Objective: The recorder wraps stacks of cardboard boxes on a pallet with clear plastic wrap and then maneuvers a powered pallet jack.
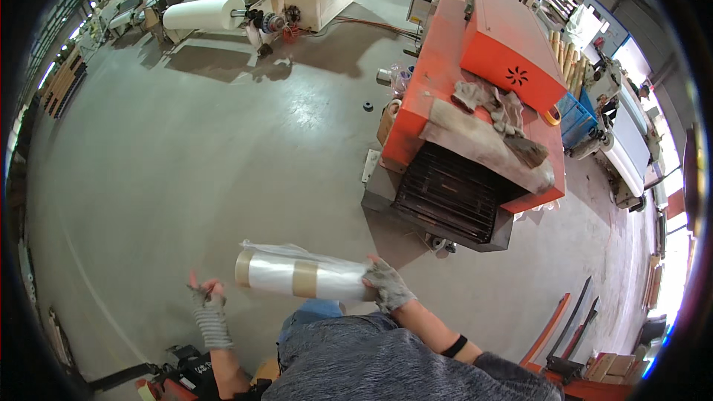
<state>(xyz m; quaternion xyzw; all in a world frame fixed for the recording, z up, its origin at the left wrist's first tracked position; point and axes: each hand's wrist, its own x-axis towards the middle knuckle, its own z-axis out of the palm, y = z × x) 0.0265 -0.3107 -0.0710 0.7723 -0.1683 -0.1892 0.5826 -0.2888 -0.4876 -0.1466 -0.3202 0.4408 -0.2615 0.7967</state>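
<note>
A roll of shiny, whitish plastic film [269, 273] lies nearly level in front of my body, with tan bands around its left end and middle. Loose clear wrap shows along its top. My right hand [388, 285], in a grey fingerless glove, grips the right end of the roll. To the left of the roll, apart from it, is my left hand [207, 303], in a similar striped grey glove. Its fingers are partly spread, and nothing shows in them.
Ahead to the right stands an orange machine [437, 48] with a dark slatted opening [448, 194] facing me. Gloves and rags [490, 104] lie on top. A large white roll [200, 15] sits on a machine at the far left. Orange and black bars [548, 327] stand at lower right.
</note>
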